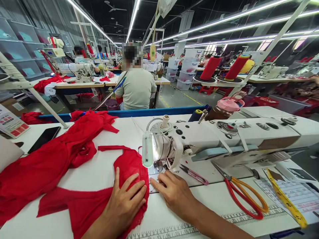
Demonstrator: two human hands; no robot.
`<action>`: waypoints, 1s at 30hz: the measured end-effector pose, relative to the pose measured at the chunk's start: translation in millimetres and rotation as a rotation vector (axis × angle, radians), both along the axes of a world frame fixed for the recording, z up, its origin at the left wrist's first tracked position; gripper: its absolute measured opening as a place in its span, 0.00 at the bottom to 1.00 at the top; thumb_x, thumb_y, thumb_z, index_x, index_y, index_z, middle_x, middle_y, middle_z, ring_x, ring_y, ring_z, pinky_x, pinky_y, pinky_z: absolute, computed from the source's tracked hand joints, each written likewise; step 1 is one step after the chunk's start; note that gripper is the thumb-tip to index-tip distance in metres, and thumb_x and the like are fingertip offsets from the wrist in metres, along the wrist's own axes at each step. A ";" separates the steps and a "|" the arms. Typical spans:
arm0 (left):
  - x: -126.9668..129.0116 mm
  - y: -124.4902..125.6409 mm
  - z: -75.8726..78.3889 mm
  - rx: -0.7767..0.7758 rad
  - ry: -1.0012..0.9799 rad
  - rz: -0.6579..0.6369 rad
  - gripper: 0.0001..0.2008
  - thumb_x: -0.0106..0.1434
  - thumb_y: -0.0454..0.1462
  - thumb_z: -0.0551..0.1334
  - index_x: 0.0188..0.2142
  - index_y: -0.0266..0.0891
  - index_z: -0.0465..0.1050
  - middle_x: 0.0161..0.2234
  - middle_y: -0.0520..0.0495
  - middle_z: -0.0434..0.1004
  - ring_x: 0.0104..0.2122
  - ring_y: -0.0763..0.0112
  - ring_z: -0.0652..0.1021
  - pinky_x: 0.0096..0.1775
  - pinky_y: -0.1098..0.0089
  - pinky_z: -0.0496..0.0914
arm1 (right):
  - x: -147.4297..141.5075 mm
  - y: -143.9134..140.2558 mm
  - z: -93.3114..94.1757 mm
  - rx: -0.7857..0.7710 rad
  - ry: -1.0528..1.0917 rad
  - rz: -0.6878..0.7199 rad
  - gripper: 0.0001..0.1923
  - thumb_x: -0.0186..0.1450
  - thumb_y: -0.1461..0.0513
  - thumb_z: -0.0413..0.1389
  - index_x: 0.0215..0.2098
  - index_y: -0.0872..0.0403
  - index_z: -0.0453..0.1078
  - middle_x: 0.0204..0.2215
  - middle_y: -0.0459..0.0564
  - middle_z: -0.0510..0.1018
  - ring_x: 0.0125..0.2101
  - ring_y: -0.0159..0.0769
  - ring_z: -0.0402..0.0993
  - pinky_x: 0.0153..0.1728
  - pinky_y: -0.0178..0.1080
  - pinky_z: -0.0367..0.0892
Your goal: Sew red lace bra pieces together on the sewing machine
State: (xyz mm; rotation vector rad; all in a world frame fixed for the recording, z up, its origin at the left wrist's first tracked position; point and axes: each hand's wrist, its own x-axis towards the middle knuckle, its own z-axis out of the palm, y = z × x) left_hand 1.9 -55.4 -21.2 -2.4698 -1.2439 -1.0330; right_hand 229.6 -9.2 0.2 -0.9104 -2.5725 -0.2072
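My left hand (pixel 127 199) lies with fingers spread on a red fabric piece (pixel 131 162), pressing it against the white table. The fabric's right edge reaches the sewing machine's needle area, and a narrow strip runs off its upper left. My right hand (pixel 174 194) rests just in front of the presser foot (pixel 159 165), fingers curled and the lowest fingertip by the fabric's edge. Whatever those fingers may hold is hidden. Above both hands is the white sewing machine (pixel 171 142). Pink-handled thread snips (pixel 194 175) lie right of the presser foot.
Orange-and-red-handled scissors (pixel 245 196), a yellow tape measure (pixel 286 200) and a printed ruler (pixel 174 230) are at right and front. More red fabric (pixel 57 156) and a black phone (pixel 45 138) lie left. A pink-lidded jar (pixel 224 108) stands behind the machine. A co-worker (pixel 138 88) sits ahead.
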 end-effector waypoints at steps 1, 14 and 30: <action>-0.2 -0.2 0.0 -0.001 0.000 0.001 0.10 0.73 0.41 0.60 0.47 0.43 0.80 0.46 0.53 0.84 0.53 0.57 0.78 0.68 0.39 0.30 | 0.0 -0.3 -0.3 0.003 0.003 -0.001 0.24 0.59 0.76 0.59 0.49 0.51 0.73 0.31 0.45 0.74 0.34 0.39 0.65 0.31 0.39 0.55; 2.7 1.2 6.5 0.011 -0.016 -0.003 0.11 0.73 0.40 0.60 0.47 0.42 0.80 0.45 0.54 0.85 0.52 0.58 0.79 0.69 0.41 0.30 | -3.7 2.1 -1.8 -0.049 0.085 -0.008 0.27 0.59 0.78 0.52 0.51 0.50 0.73 0.30 0.46 0.72 0.32 0.38 0.65 0.30 0.38 0.56; 1.7 1.2 3.3 0.004 -0.001 -0.010 0.11 0.73 0.40 0.60 0.48 0.41 0.80 0.46 0.52 0.85 0.52 0.58 0.78 0.68 0.38 0.31 | -2.6 -1.7 -2.7 0.013 0.031 -0.011 0.23 0.59 0.77 0.51 0.46 0.52 0.72 0.30 0.47 0.73 0.33 0.40 0.65 0.32 0.40 0.57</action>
